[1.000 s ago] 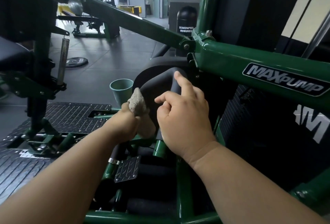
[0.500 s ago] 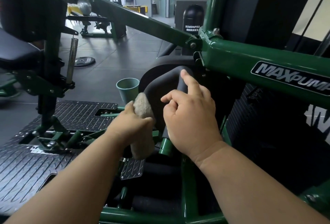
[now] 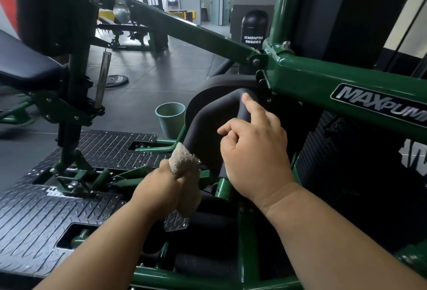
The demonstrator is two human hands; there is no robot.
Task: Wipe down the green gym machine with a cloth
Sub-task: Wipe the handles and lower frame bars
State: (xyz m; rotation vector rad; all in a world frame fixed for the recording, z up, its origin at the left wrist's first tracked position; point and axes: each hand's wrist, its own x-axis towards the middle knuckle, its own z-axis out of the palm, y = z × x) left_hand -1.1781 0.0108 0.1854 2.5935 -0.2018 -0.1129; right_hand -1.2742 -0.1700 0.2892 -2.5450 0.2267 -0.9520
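Gripping a beige cloth (image 3: 184, 169) in the left hand (image 3: 161, 188), bunched, long axis running up-down, top end pressed against the lower left side of the black padded handle (image 3: 215, 123) on the green gym machine (image 3: 323, 86). Right hand (image 3: 254, 151) resting on that handle, index finger extended upward, other fingers curled (holding nothing). Cloth lower than a second ago, down near the handle's base. Teal cup (image 3: 171, 116) beyond.
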